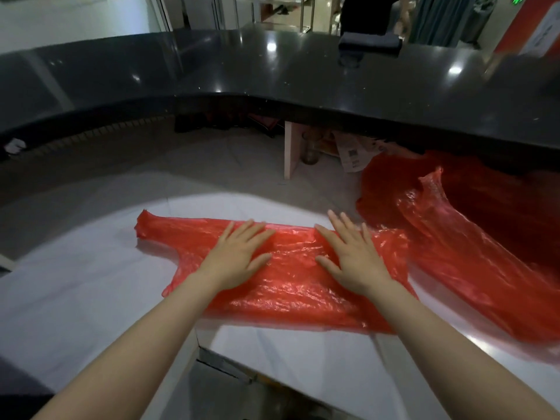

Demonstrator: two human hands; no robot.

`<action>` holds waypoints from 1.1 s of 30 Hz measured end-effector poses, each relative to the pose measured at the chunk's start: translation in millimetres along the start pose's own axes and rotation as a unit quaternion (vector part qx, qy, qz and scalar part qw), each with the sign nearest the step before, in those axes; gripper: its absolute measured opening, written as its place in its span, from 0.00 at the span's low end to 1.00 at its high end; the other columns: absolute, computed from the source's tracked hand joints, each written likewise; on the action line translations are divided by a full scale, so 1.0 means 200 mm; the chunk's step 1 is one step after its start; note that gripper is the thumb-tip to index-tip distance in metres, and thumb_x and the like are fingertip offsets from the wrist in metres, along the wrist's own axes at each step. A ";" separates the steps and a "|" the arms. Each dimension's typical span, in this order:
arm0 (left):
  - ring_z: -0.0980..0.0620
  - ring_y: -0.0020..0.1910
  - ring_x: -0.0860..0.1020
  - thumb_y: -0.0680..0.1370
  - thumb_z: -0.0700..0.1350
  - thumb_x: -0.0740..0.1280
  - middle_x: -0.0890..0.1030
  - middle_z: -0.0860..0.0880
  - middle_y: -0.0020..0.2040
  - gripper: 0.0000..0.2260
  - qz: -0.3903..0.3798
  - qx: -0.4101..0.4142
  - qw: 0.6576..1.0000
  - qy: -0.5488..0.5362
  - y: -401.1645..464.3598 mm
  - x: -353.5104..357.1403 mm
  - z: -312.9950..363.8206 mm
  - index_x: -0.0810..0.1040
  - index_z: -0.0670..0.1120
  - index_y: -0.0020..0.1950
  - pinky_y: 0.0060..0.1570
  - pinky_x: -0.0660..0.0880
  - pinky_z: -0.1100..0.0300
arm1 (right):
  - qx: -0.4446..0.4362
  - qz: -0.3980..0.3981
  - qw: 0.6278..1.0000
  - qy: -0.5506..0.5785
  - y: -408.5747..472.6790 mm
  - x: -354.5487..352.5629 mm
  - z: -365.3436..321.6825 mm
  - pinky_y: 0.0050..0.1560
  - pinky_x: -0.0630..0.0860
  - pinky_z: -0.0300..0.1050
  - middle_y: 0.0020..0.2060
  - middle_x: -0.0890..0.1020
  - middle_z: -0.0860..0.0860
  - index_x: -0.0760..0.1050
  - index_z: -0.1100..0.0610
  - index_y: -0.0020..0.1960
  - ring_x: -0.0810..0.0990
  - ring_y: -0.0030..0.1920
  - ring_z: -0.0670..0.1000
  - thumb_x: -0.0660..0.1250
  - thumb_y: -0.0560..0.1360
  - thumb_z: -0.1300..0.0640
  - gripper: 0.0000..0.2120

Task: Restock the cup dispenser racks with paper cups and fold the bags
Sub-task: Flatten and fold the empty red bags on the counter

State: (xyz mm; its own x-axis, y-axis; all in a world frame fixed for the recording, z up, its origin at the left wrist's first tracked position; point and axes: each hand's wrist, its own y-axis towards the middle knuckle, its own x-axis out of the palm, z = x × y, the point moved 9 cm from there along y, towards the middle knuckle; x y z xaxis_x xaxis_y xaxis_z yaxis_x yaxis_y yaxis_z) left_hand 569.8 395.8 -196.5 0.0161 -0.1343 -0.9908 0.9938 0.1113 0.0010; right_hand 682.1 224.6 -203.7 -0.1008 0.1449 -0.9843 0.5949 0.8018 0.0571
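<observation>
Red second bag (472, 253) lies beside the pressed bag (288, 286).

No legible text; only a blurred code on a paper slip (353, 156) under the counter (303, 71).

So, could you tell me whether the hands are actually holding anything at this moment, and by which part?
Nothing is gripped. The left hand and right hand lie flat, pressing the middle of the red bag onto the white counter.

I see my left hand (235, 257) and right hand (351, 256) pressing flat on a red plastic bag (288, 295). It lies on the white worktop (75, 298). A second red bag (472, 253) sits crumpled to the right.
</observation>
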 end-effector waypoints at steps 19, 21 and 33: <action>0.52 0.77 0.43 0.77 0.66 0.45 0.44 0.54 0.78 0.30 -0.015 -0.228 0.974 0.007 0.19 0.19 -0.59 0.43 0.60 0.77 0.73 0.37 0.46 | -0.038 -0.086 0.995 -0.012 0.58 0.27 0.09 0.74 0.38 0.56 0.77 0.42 0.46 0.41 0.34 0.74 0.37 0.76 0.51 0.40 0.69 0.25 0.36; 0.53 0.77 0.43 0.78 0.65 0.48 0.45 0.53 0.79 0.29 -0.023 -0.215 0.976 0.001 0.19 0.19 -0.64 0.45 0.58 0.77 0.73 0.39 0.49 | -0.047 -0.089 0.995 -0.003 0.63 0.27 0.09 0.74 0.37 0.55 0.77 0.41 0.46 0.42 0.35 0.74 0.36 0.76 0.51 0.41 0.69 0.26 0.36; 0.48 0.77 0.46 0.79 0.63 0.47 0.48 0.45 0.79 0.32 -0.021 -0.356 0.934 0.025 -0.19 0.05 -1.07 0.48 0.48 0.78 0.75 0.43 0.53 | -0.038 -0.093 0.995 -0.006 0.66 0.26 0.09 0.74 0.36 0.55 0.77 0.41 0.47 0.43 0.36 0.75 0.37 0.76 0.50 0.42 0.70 0.27 0.36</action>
State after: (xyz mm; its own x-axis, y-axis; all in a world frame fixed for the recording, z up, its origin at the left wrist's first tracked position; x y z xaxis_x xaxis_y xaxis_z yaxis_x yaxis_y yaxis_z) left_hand 508.0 600.2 -234.9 -0.0439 -0.1088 -0.9931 0.6681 0.7359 -0.1101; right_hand 769.9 326.7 -250.9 -0.1933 -0.0178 -0.9810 0.5040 0.8560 -0.1149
